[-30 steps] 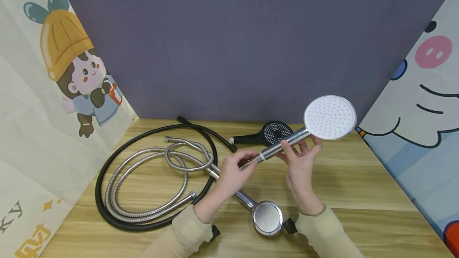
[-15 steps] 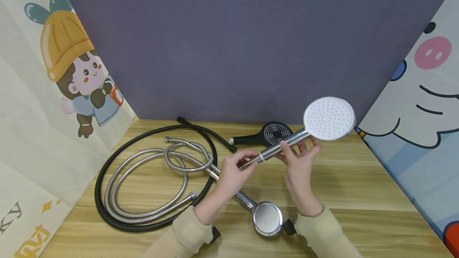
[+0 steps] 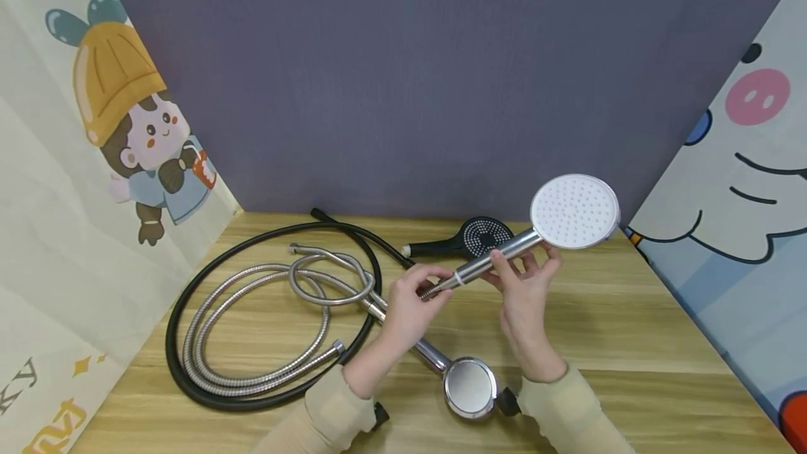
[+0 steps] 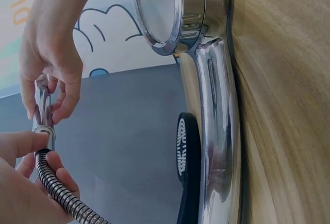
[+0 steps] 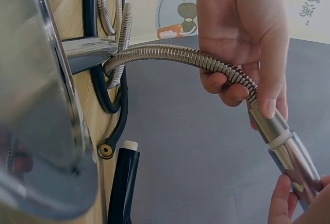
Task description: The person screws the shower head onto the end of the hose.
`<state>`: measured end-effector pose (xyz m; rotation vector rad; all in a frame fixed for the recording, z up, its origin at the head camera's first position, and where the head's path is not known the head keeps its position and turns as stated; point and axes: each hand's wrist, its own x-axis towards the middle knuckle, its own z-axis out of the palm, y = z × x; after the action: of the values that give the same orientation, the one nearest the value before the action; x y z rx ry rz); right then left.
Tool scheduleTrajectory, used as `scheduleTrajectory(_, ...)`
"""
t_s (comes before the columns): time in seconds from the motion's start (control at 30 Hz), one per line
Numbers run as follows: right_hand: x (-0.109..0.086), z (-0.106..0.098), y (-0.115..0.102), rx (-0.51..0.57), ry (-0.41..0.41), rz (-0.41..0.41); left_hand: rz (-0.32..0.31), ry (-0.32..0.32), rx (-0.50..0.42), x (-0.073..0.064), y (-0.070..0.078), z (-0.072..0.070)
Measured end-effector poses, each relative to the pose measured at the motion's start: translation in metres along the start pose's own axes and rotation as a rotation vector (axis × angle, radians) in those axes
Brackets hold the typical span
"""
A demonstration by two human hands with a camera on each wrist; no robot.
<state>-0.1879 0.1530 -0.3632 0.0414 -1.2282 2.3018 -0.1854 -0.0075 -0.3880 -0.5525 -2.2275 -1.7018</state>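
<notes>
The white-faced shower head (image 3: 575, 211) is raised above the wooden table (image 3: 637, 384), handle sloping down to the left. The right hand (image 3: 526, 293) grips its handle between thumb and curled fingers. The left hand (image 3: 408, 303), apart from the right, pinches the metal connector (image 5: 268, 123) of a flexible hose (image 5: 170, 52) at the handle's lower end; the connector meets a white ring (image 5: 280, 139) there. Thread engagement cannot be determined. Relative to the white-faced shower head, a black shower head (image 3: 484, 235) lies behind the handle, a chrome shower head (image 3: 469, 387) lies nearer the person, and a black hose (image 3: 173, 342) lies left.
</notes>
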Motion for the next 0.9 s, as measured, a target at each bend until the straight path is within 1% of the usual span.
scheduleTrajectory(0.13,0.0002,-0.0003,-0.0004,-0.01,0.004,0.008,-0.002,0.004,-0.017,0.0001,0.001,-0.0001)
scheduleTrajectory(0.33,-0.0002,-0.0008,-0.0022,-0.025,0.007,0.014,0.029,0.009,-0.062,0.0007,0.0002,0.0003)
scheduleTrajectory(0.43,-0.0002,-0.001,-0.0029,-0.031,0.007,0.02,0.026,0.008,-0.066,0.0013,0.0002,0.0003)
scheduleTrajectory(0.6,-0.0006,-0.002,-0.0034,-0.033,0.004,0.04,-0.009,-0.005,-0.025,0.0017,0.0011,-0.001)
scheduleTrajectory(0.73,-0.0006,-0.0031,-0.0033,-0.029,0.003,0.05,-0.024,-0.018,0.01,0.002,0.0006,-0.0018)
scheduleTrajectory(0.9,-0.0003,-0.0033,-0.0034,-0.029,-0.004,0.054,-0.05,-0.046,0.025,0.0026,0.0001,-0.0026)
